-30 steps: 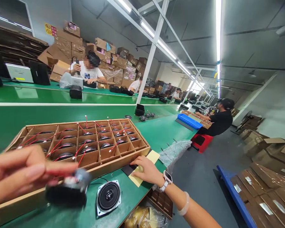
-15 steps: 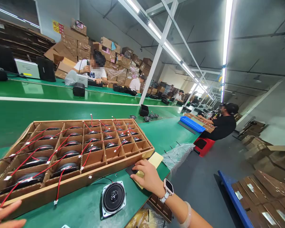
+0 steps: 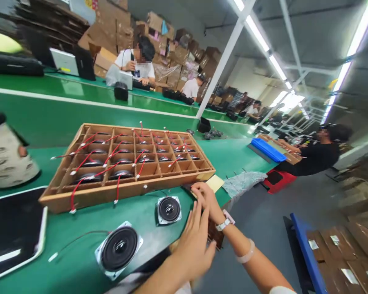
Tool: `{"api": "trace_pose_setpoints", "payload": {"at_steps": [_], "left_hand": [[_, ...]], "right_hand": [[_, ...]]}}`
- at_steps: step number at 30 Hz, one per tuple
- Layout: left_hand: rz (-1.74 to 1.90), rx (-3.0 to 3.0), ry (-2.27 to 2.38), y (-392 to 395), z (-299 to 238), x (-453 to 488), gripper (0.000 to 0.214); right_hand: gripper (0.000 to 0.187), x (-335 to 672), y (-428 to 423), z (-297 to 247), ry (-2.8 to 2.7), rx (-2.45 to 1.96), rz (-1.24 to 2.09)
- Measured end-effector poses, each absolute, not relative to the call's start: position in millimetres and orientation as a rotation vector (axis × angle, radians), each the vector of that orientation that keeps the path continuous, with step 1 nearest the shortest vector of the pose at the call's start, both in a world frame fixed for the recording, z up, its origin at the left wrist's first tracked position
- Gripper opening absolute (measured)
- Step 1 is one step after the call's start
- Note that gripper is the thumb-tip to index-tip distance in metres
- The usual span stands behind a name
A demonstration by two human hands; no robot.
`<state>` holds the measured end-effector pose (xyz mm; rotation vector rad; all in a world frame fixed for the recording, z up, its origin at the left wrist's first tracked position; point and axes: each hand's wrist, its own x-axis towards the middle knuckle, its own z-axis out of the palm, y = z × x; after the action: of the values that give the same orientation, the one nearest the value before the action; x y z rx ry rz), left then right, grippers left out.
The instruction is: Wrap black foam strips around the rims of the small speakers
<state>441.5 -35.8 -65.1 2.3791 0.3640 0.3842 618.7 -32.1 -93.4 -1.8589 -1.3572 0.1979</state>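
My left hand [image 3: 193,241] reaches in from the bottom with its fingers stretched out and apart, holding nothing, just right of a small square speaker [image 3: 169,209]. My right hand [image 3: 207,201], with a watch on the wrist, hovers by the near right corner of the cardboard divider tray [image 3: 125,192]. Its fingers are bent together and partly covered by my left fingertips, so what they pinch is hidden. A yellow sheet [image 3: 216,182] lies just beyond it. A larger speaker [image 3: 119,248] with a loose wire lies face up nearer me. The tray's cells hold several speakers with red wires.
A black panel with a white rim [image 3: 12,228] lies at the left, and a patterned cloth bundle [image 3: 6,159] behind it. A plastic bag [image 3: 242,181] hangs over the green bench edge. Further along are a blue tray [image 3: 268,149], a seated co-worker [image 3: 319,153] and a red stool [image 3: 279,179]; cartons [image 3: 340,245] line the floor.
My view has swung left and down. My left hand let go of the speaker it held and came across beside my right hand, which lifted off the yellow sheet and black pad.
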Motion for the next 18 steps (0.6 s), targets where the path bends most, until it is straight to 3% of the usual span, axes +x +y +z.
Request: {"api": "trace_pose_setpoints", "payload": {"at_steps": [4,11,18], "left_hand": [[0.386,2.427,0.568,-29,-64,467,0.082],[0.198,2.865,0.612,-26,-69,462,0.065],[0.177,2.933,0.617,-26,-70,462,0.060]], "right_hand": [[0.039,633,-47,-92,-1.210,-1.879,0.354],[0.033,664,-71,-82,-0.878,-1.911,0.412],[0.026,739,-130,-27,-0.322,-1.712,0.115]]}}
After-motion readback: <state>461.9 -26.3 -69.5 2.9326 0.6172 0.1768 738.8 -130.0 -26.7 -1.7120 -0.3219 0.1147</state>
